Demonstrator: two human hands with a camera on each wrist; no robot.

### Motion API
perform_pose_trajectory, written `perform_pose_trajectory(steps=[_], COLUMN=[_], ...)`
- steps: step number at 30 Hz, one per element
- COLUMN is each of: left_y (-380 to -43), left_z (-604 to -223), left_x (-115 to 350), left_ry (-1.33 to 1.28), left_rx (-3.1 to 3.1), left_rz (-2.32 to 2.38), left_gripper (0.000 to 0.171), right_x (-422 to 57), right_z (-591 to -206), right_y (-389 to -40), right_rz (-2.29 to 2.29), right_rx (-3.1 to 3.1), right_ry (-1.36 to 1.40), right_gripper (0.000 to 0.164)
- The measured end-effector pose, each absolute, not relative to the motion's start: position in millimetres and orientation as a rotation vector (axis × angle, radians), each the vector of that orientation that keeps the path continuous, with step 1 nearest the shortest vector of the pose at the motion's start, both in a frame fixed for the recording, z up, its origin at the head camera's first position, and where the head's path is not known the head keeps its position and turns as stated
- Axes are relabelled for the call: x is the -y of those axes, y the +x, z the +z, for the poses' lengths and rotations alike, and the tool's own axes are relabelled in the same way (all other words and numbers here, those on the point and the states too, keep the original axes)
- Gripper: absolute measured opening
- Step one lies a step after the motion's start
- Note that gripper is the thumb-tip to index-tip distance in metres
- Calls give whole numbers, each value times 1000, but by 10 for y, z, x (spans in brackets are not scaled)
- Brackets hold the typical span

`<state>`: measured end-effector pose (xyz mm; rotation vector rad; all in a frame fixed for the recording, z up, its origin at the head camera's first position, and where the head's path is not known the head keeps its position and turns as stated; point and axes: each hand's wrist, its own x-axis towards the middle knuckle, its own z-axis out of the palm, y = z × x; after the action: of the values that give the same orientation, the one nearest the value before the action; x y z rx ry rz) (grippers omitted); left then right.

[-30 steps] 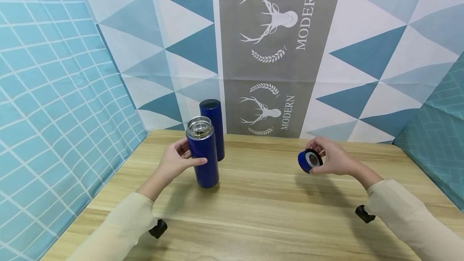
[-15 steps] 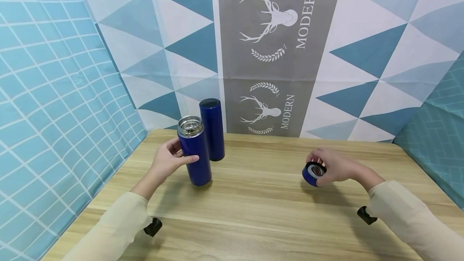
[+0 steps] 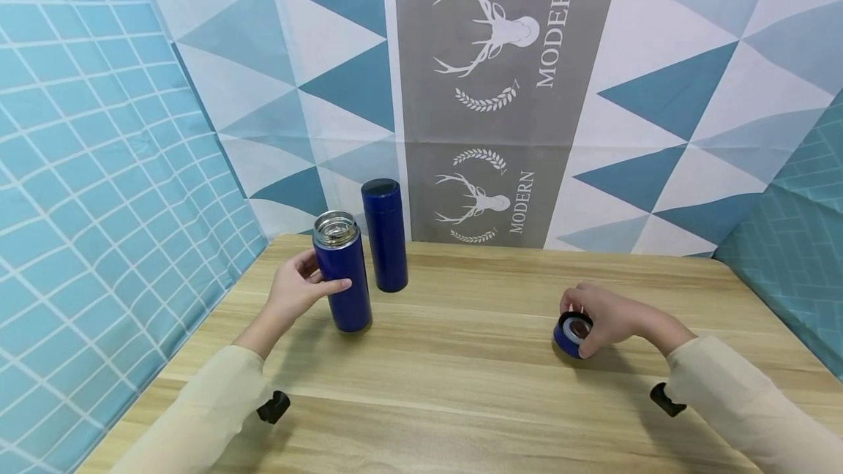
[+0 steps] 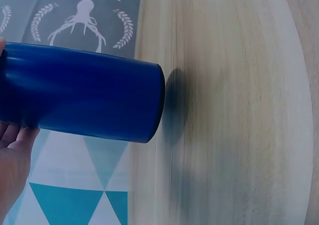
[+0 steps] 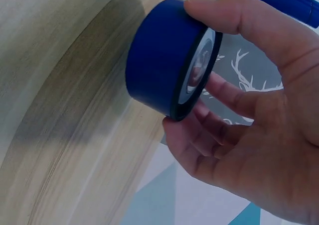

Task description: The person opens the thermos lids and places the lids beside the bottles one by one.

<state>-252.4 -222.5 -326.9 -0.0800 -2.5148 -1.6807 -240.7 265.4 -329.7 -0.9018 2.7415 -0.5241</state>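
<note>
A blue thermos bottle (image 3: 342,284) with its steel mouth uncovered stands nearly upright in my left hand (image 3: 293,290), thumb across its front. In the left wrist view the bottle's base (image 4: 152,103) hangs just above the wood, its shadow right beside it. On the right, my right hand (image 3: 609,317) pinches a blue bottle lid (image 3: 568,336) by its rim, thumb on one side and fingertips on the other. The lid's open underside, with a pale ring, faces up and towards the hand, as the right wrist view shows on the lid (image 5: 159,56). It sits low over the table.
A second blue thermos (image 3: 387,240), lid on, stands upright behind and right of the held bottle. The wooden table (image 3: 461,386) reaches back to a patterned cloth (image 3: 487,115), with a blue tiled cloth (image 3: 99,167) along the left. Black wrist bands (image 3: 273,407) show under the sleeves.
My left hand has carried the open bottle to the left, away from the second thermos. My right hand has lowered the lid towards the table, its underside turning more upward.
</note>
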Motion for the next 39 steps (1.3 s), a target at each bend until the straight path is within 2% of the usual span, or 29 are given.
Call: perform_pose_trajectory(steps=[9,17,39], left_y=[-2598,-2628,-2716], left_z=[-3273,-3258,-3313], left_x=[2305,2377,2662], left_ry=[-33,-4,70], left_rx=[2538,2523,2508], left_rz=[-1678,-1651,-1550], left_gripper=[86,88,85], right_x=[-2642,-2652,-2740], right_z=[-3284,-3288,-3340], right_y=[-2371,-2381,-2354], right_rz=[-480,-488,-420], right_rx=[-2629,-2617,-2667], right_ry=[-741,-758,-655], right_gripper=[51,51,50])
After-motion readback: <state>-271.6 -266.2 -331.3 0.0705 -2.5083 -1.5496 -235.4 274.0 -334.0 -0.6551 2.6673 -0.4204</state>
